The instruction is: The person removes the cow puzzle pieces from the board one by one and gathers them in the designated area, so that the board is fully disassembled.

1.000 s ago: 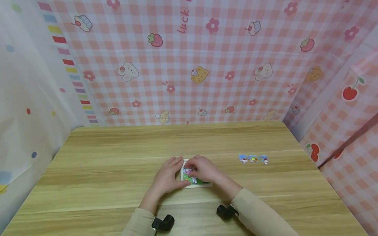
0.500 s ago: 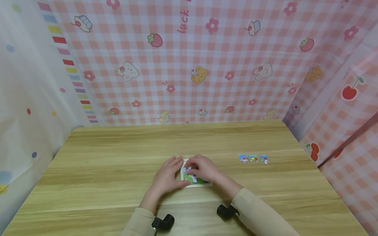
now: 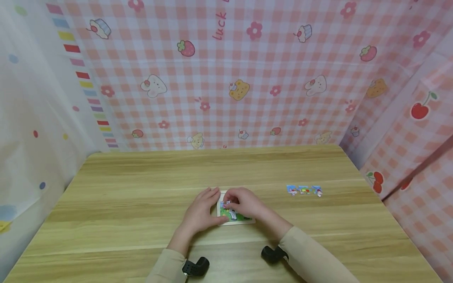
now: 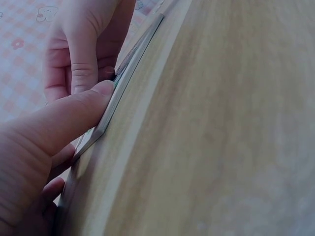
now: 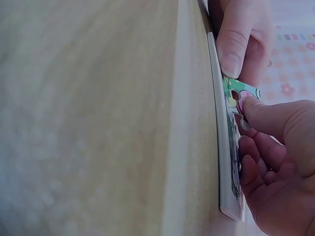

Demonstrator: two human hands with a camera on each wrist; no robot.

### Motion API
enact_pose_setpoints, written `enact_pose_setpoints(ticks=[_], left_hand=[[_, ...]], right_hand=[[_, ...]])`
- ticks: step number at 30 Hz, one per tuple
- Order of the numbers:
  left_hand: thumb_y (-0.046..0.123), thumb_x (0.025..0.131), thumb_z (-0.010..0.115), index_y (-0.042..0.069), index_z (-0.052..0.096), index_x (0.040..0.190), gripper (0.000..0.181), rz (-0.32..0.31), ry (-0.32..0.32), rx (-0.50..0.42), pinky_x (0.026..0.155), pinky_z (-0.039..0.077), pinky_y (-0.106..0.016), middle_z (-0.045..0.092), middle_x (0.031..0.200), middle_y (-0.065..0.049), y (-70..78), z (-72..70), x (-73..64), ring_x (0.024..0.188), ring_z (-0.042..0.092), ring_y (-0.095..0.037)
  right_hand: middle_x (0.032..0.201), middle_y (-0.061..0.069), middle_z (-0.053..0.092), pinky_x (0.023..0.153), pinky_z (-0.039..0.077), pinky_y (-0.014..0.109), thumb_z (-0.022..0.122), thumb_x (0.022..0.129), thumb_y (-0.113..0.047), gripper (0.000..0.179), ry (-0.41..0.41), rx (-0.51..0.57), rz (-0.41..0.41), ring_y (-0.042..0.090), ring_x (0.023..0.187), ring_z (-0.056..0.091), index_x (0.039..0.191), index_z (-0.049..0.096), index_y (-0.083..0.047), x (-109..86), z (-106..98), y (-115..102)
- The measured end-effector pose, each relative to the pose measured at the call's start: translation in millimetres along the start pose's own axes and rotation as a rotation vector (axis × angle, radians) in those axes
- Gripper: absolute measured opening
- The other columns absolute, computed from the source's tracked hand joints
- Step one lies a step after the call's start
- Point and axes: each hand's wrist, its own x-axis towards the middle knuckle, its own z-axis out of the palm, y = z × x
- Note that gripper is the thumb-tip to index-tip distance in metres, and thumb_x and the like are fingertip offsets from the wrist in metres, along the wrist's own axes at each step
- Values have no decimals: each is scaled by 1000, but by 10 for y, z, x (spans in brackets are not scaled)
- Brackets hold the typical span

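Observation:
A small jigsaw puzzle board (image 3: pixel 238 223) with a pale rim lies on the table, its picture showing green ground and a white figure. My left hand (image 3: pixel 201 212) holds the board at its left side, thumb on the near rim and fingers along the left edge. Above the board's left part, my right hand (image 3: pixel 245 202) pinches a puzzle piece (image 5: pixel 250 91) with pink and green print between thumb and fingers. In the right wrist view that piece stands tilted over the board, partly covered by the thumb. The right hand hides much of the board's far right area.
Several things lie on the wood-grain table (image 3: pixel 141 177): to the right of the board, a row of loose blue puzzle pieces (image 3: pixel 303 190). A pink checked cloth (image 3: pixel 219 110) hangs behind the table. Black wrist cameras (image 3: pixel 196 267) sit at both sleeves.
My right hand's fingers have shifted slightly with the puzzle piece, and less of its pink print shows. The left hand and the board stay in place.

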Motion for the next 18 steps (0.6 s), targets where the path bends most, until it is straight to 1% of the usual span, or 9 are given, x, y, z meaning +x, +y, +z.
enact_pose_setpoints(ticks=[4,11,18], left_hand=[[45,77,82,-1,50,143,86,2,4,-2,117,31,-53,45,152,-13,5,-3,-5,145,32,-37],[46,77,82,-1,50,143,87,4,2,10,117,31,-52,45,153,-12,0,5,-5,145,32,-37],[47,76,82,-1,49,143,89,-3,-2,11,117,30,-52,44,153,-13,-2,6,3,145,32,-37]], right_hand=[[75,-8,58,64,43,22,71,92,-15,5,9,24,-4,6,68,50,90,66,-14,-16,-11,-13],[79,-8,59,68,45,22,70,93,-16,5,20,102,37,8,74,52,92,67,-13,-67,-55,-20],[82,-7,61,70,47,21,72,91,-13,4,46,146,14,8,76,53,94,68,-13,-177,-141,52]])
